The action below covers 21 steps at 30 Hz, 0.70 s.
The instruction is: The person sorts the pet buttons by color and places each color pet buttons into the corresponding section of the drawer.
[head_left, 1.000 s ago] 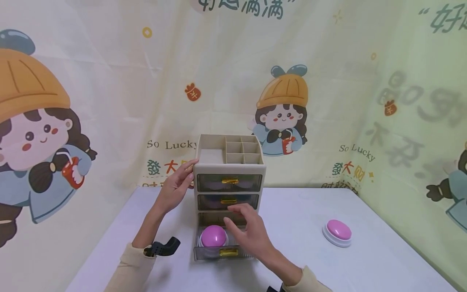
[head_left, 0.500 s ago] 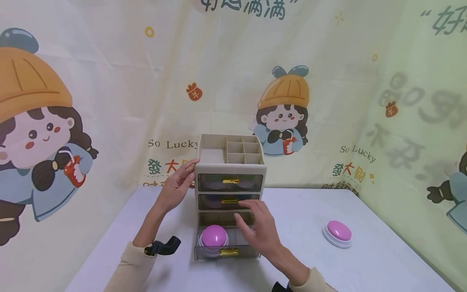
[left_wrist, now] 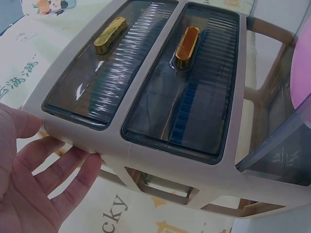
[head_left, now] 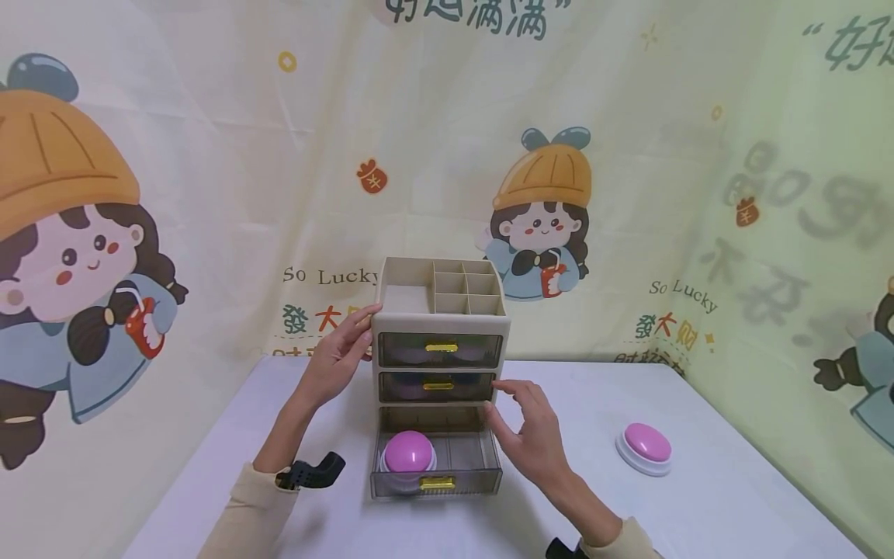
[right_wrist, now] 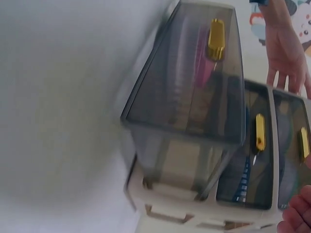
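A small beige drawer cabinet (head_left: 441, 324) stands on the table, its bottom drawer (head_left: 475, 458) pulled out. In that drawer, on the left side, sits a pink-domed push button (head_left: 408, 450) with a white base. My left hand (head_left: 335, 365) rests against the cabinet's upper left side; in the left wrist view its loosely bent fingers (left_wrist: 73, 165) lie along the side wall, the thumb near the front edge. Beside the cabinet's right side is my right hand (head_left: 534, 439), fingers spread and holding nothing, fingertips close to the middle drawer's (head_left: 438, 387) right edge.
A second pink-domed button (head_left: 646, 446) lies on the white table (head_left: 594, 388) at the right. The top drawer (head_left: 438, 349) and middle drawer are closed, with gold handles. Open compartments (head_left: 464, 287) top the cabinet. A printed cloth (head_left: 433, 101) hangs behind.
My right hand has moved to the right, from over the pulled-out drawer to beside the cabinet. The left hand, the cabinet and both buttons have stayed in place.
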Each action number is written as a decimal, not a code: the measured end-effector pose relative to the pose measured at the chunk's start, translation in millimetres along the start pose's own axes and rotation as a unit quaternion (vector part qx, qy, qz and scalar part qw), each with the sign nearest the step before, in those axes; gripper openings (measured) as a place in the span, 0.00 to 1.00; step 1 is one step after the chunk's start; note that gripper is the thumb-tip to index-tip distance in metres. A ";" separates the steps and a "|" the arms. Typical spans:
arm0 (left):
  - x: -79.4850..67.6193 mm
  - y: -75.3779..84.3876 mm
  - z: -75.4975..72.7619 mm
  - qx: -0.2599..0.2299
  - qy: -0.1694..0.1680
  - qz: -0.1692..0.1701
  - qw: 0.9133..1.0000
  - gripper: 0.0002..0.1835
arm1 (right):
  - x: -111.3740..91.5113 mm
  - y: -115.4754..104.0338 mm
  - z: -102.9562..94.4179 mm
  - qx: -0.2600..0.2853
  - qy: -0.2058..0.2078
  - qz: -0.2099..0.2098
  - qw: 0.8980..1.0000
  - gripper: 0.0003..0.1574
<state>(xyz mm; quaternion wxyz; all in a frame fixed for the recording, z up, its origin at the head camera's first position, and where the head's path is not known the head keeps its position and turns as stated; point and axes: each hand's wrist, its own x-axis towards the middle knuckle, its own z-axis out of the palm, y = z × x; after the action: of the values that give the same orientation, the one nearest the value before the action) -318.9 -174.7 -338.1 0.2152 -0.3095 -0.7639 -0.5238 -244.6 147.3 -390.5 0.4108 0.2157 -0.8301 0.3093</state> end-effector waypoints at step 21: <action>0.2 -1.6 0.4 -0.002 0.000 0.000 1.000 0.26 | -6.4 56.7 -28.9 -0.055 0.062 0.034 0.996 0.20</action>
<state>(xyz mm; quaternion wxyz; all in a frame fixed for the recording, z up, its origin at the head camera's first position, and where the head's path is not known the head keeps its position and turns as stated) -320.2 -174.7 -339.1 0.2149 -0.3100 -0.7628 -0.5252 -259.8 208.5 -401.1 0.4617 0.1447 -0.8259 0.2894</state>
